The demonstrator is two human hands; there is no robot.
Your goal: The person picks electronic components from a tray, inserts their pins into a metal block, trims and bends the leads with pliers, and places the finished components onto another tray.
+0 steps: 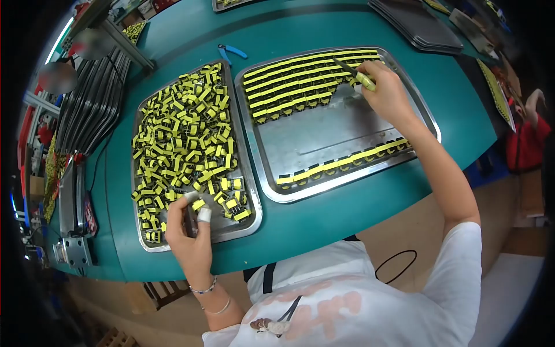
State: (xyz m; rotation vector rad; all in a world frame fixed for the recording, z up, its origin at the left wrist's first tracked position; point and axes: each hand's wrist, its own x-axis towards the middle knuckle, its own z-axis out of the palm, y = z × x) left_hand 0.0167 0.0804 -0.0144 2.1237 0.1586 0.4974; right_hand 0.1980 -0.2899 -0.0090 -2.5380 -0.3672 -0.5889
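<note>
My left hand (193,222) is at the front of the left metal tray (254,222), thumb and forefinger around a small yellow-taped transformer (198,205). White covers wrap those fingertips. A heap of similar transformers (185,133) fills most of that tray. Over the far right of the second metal tray (347,130), my right hand (386,92) grips a slim dark pointed tool (346,67). A yellow-green part shows at its fingers; whether it belongs to the tool is unclear. Under the tip run neat rows of transformers (289,87). One more row (347,161) lines the tray's near side.
Blue-handled pliers (232,52) lie behind the trays on the green table (300,29). Stacked dark trays (413,26) sit at the back right, and more stand at the left (95,98). A person's red clothing (527,139) shows at the far right.
</note>
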